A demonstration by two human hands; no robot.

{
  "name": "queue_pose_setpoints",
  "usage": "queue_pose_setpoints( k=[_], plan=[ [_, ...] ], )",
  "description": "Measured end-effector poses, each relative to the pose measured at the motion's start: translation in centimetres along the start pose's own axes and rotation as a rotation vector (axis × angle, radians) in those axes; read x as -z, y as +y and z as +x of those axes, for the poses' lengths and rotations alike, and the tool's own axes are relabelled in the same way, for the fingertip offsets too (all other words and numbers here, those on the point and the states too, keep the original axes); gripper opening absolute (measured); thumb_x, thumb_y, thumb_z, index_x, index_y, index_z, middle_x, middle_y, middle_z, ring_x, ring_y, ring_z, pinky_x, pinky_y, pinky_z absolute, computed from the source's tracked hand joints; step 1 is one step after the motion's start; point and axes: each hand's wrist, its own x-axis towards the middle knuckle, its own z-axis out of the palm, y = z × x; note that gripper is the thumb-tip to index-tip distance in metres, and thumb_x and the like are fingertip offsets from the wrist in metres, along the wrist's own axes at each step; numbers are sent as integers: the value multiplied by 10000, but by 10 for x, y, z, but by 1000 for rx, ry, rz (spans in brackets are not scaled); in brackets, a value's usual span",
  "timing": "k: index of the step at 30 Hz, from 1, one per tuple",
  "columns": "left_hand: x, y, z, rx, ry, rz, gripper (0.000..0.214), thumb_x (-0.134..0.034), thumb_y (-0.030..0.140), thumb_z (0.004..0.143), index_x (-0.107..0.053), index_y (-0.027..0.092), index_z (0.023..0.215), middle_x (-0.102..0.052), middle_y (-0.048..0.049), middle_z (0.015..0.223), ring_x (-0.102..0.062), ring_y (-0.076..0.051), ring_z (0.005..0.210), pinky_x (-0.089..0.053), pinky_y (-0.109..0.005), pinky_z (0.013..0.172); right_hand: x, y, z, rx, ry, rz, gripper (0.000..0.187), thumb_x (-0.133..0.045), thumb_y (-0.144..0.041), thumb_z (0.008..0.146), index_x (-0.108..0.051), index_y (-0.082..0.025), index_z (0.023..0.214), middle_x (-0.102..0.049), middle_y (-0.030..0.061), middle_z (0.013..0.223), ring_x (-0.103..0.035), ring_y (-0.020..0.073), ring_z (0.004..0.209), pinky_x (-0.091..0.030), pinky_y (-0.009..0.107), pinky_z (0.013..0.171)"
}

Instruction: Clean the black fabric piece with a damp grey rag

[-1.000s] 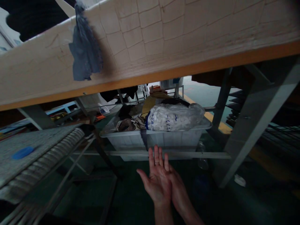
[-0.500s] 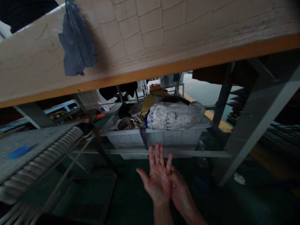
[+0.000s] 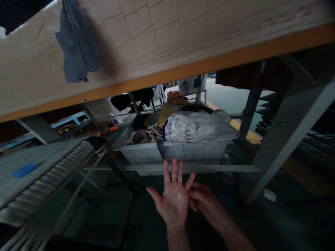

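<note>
My left hand [image 3: 172,196] is held up palm toward me with its fingers spread and a ring on one finger; it holds nothing. My right hand [image 3: 205,201] is beside it, fingers curled, pinching the left hand's little finger. Both hover below the table's edge, just in front of a grey plastic bin [image 3: 180,151] on the floor. A clear bag of white items [image 3: 193,127] with blue print lies on top of the bin.
A worn tabletop with an orange edge [image 3: 183,71] spans above, a blue cloth scrap [image 3: 77,43] on it. Grey metal table legs [image 3: 285,136] stand at right, a horizontal crossbar [image 3: 222,168] before the bin. A grey mat with a blue piece [image 3: 23,170] lies left.
My hands were pressed side by side; now the left has opened wider and the right has curled onto its little finger. The view shifted slightly upward.
</note>
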Motion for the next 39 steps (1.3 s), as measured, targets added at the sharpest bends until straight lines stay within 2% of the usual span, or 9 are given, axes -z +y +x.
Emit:
queue_pose_setpoints(
  k=[6,11,15,17,20,26,32,36,39],
  plan=[
    [1,-2,-1,-36,16,-27,837,-207,789,683,-367,275,1324,-290,-76,1444,-179,-295,1343,-238,-571,1030,1,-2,-3,-33,1,49,201,-641,-343,659,-589,-154,619,-480,-45,501,-403,61,452,-315,191,437],
    [3,-2,3,-56,77,8,791,-256,766,699,-436,261,1281,-330,-84,1424,-233,-291,1327,-259,-528,1044,1,1,0,-19,21,130,25,-617,-135,554,-597,-149,558,-486,-54,471,-393,46,435,-315,168,421],
    [11,-11,0,-131,211,205,506,-475,546,775,-545,247,1177,-354,-59,1414,-282,-226,1314,-234,-376,1090,7,-11,3,80,40,520,271,-648,-271,661,-666,-199,922,-663,36,951,-585,153,907,-460,271,823],
    [15,-24,-6,15,181,355,485,-653,345,706,-537,305,1176,-321,-13,1434,-262,-213,1324,-243,-351,1087,12,-22,4,130,-10,641,418,-565,-442,754,-606,-191,1087,-547,78,1229,-466,201,1155,-326,348,1025],
    [15,-50,-14,179,76,566,673,-721,194,633,-465,339,1238,-289,1,1448,-237,-221,1333,-281,-348,1065,16,-35,4,176,-67,658,577,-419,-586,806,-563,-148,1154,-436,108,1340,-370,218,1245,-214,365,1094],
    [13,-68,-5,29,353,864,448,-584,440,746,-583,185,1114,-578,-102,1197,-480,-265,1161,-365,-344,970,11,-26,2,188,-30,649,558,-397,-575,829,-548,-164,1175,-428,83,1351,-337,216,1267,-120,370,1120],
    [13,-53,-9,191,187,724,429,-586,361,771,-529,232,1176,-566,-53,1222,-472,-219,1178,-377,-305,963,16,-24,3,161,-120,745,651,-312,-631,829,-513,-147,1215,-378,69,1386,-305,212,1285,-138,360,1118],
    [17,-53,-6,13,297,880,332,-621,390,733,-630,184,993,-663,-53,998,-591,-201,953,-448,-257,793,10,-23,3,147,-103,723,632,-313,-631,829,-522,-169,1207,-381,59,1386,-306,212,1285,-120,365,1120],
    [21,-54,-1,82,386,665,298,-614,411,733,-647,177,913,-682,-46,881,-616,-187,871,-458,-275,775,4,-19,4,160,-101,708,611,-310,-617,837,-523,-178,1205,-398,59,1375,-303,202,1287,-126,356,1119]
  ],
)
